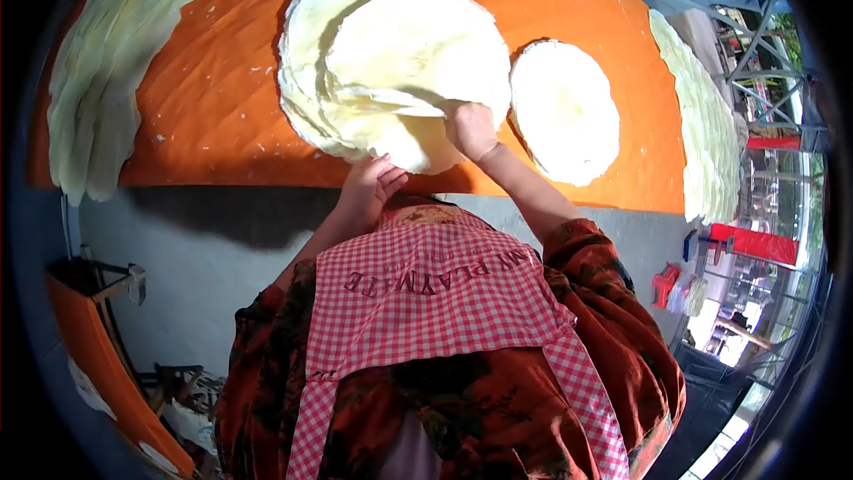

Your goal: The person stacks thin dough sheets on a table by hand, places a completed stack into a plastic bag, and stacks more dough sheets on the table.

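Note:
A stack of thin, pale round flatbread-like sheets (306, 44) lies near the middle of the orange-covered table. My right hand (471, 129) is closed on the near edge of the top sheet (418, 40), which is lifted and folded back there. Below that fold, the flat surface of another sheet (413, 142) shows. At the near left rim of the stack, my left hand (369, 188) rests with its fingers loosely extended, the fingertips touching the edge. A smaller pile of the same round sheets (567, 111) sits just right of my right forearm.
Overlapping pale sheets (115, 62) cover the table's left end, and another row (702, 124) lines its right end. White crumbs dot the orange cover (213, 98). The table's near edge runs in front of my checked apron (426, 293). Another orange surface (107, 373) stands lower left.

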Available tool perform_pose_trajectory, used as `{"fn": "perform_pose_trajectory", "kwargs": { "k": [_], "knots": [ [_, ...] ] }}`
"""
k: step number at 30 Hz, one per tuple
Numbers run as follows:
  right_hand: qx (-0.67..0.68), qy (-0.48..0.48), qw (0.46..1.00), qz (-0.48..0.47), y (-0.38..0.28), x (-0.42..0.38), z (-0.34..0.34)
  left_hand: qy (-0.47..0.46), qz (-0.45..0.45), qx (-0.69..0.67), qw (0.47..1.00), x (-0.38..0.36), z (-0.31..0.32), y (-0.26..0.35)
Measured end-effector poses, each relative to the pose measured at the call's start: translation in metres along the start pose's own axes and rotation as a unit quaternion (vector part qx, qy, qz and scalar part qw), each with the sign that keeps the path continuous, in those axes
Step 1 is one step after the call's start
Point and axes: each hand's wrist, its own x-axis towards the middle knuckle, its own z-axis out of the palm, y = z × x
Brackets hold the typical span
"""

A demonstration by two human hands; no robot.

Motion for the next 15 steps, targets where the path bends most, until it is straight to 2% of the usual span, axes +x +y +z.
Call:
{"fn": "perform_pose_trajectory", "kwargs": {
  "k": [3, 4, 7, 11, 12, 15],
  "knots": [
    [0.025, 0.101, 0.992, -0.071, -0.013, -0.005, -0.026, -0.024, 0.033, -0.001, 0.999, 0.003, 0.011, 0.004],
    [0.021, 0.154, 0.983, -0.096, -0.016, -0.013, -0.015, -0.036, 0.043, -0.002, 0.998, 0.008, 0.008, 0.002],
    [0.019, 0.093, 0.992, -0.079, -0.026, -0.032, 0.005, -0.062, 0.051, 0.001, 0.997, 0.018, 0.004, 0.001],
    [-0.004, 0.108, 0.990, -0.087, -0.025, -0.030, 0.012, -0.060, 0.071, -0.005, 0.996, 0.007, 0.009, -0.003],
    [0.055, 0.082, 0.993, -0.071, -0.033, -0.034, 0.003, -0.058, 0.070, -0.010, 0.996, 0.013, 0.006, -0.004],
    [0.098, 0.101, 0.984, -0.107, -0.036, -0.043, -0.003, -0.076, 0.053, -0.039, 0.995, 0.025, 0.004, -0.003]
  ]
}}
